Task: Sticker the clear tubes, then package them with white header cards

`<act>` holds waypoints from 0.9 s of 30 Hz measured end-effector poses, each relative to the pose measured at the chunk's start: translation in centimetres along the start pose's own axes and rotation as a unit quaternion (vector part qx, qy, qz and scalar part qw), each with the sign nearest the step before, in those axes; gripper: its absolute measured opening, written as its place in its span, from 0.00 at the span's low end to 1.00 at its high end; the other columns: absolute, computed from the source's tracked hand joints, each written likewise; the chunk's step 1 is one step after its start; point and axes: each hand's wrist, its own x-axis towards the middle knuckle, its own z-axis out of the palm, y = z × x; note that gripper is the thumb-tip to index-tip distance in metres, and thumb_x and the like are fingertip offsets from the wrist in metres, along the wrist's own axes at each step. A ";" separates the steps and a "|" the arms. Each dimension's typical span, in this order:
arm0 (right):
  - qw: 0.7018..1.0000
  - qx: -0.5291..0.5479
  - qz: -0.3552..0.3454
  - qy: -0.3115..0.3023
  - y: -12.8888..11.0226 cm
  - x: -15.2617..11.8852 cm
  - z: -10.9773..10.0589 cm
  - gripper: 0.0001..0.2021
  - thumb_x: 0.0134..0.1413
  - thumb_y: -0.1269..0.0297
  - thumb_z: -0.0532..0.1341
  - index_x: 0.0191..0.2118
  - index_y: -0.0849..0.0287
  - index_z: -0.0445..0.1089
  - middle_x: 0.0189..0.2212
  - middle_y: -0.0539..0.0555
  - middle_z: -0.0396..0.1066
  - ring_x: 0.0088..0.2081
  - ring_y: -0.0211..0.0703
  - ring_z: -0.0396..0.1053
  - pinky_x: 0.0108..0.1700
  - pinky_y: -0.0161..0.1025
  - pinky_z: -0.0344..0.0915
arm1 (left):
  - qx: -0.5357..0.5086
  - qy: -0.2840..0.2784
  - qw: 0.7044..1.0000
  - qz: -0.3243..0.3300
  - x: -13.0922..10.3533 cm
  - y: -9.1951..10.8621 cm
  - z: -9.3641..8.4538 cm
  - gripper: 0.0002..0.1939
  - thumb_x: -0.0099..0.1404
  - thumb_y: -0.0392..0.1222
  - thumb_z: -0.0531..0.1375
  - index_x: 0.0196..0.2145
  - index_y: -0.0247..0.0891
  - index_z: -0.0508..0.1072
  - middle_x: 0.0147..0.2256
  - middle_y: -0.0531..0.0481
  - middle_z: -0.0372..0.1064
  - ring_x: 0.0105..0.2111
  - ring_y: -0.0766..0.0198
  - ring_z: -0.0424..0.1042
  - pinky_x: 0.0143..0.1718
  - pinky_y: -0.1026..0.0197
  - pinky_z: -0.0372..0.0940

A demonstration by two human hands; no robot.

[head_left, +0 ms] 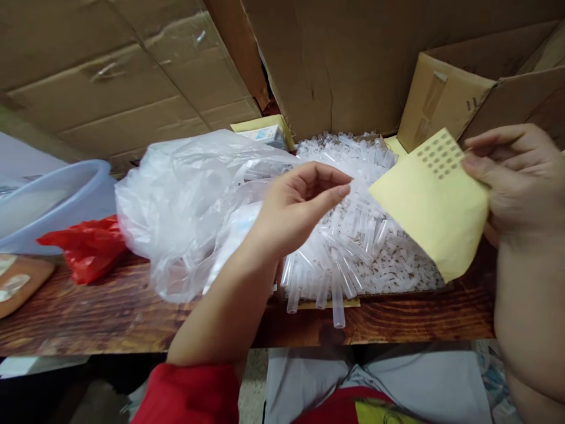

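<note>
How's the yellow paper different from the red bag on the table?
The yellow paper has rows of dark spots; the red bag shows none. The paper is up in the right hand, while the bag lies on the table. The paper looks fairly smooth; the bag is crumpled.

basin (83,206) cut off, sheet markings (440,156) blurred

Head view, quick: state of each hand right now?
Left hand: thumb and forefinger nearly together; can't tell whether it pinches anything.
Right hand: closed on a dark-spotted yellow sheet.
</note>
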 end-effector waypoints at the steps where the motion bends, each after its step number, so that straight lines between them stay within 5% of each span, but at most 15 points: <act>1: 1.000 -0.005 -0.006 0.024 0.2 0.5 -0.3 0.11 0.46 0.64 0.76 0.34 0.57 0.76 0.32 0.51 0.75 0.32 0.39 0.71 0.37 0.42 0.70 | 0.013 0.018 1.000 0.019 -0.3 0.7 -0.5 0.09 0.55 0.41 0.71 0.34 0.38 0.78 0.35 0.48 0.78 0.37 0.62 0.76 0.40 0.61 0.71; 7: 0.994 -0.020 -0.019 0.107 2.2 2.4 -1.5 0.11 0.44 0.64 0.75 0.29 0.55 0.71 0.33 0.56 0.75 0.33 0.44 0.72 0.44 0.49 0.70 | 0.102 0.124 0.984 0.080 -2.1 4.0 -3.2 0.07 0.57 0.37 0.72 0.33 0.40 0.79 0.35 0.50 0.77 0.37 0.64 0.76 0.42 0.60 0.71; 12: 0.980 -0.138 0.000 0.145 3.4 3.1 -2.4 0.10 0.47 0.66 0.71 0.30 0.54 0.68 0.32 0.56 0.73 0.32 0.44 0.71 0.42 0.49 0.70 | 0.204 0.116 0.970 0.056 -1.6 3.7 -5.2 0.06 0.57 0.37 0.72 0.34 0.38 0.81 0.35 0.50 0.79 0.36 0.63 0.73 0.43 0.56 0.67; 17: 0.945 -0.299 0.034 0.127 2.6 3.0 -3.8 0.08 0.49 0.76 0.65 0.37 0.61 0.76 0.33 0.58 0.73 0.30 0.42 0.70 0.37 0.46 0.69 | 0.270 0.120 0.955 0.015 -0.5 2.5 -6.2 0.05 0.57 0.37 0.70 0.32 0.38 0.81 0.32 0.50 0.77 0.34 0.61 0.72 0.40 0.56 0.65; 27: 0.879 -0.477 0.019 -0.004 3.4 3.1 -5.4 0.12 0.56 0.72 0.60 0.44 0.60 0.76 0.40 0.62 0.77 0.39 0.48 0.73 0.45 0.45 0.68 | 0.286 0.090 0.954 0.002 0.2 2.4 -6.4 0.06 0.57 0.45 0.70 0.29 0.41 0.81 0.31 0.46 0.76 0.35 0.57 0.71 0.39 0.57 0.67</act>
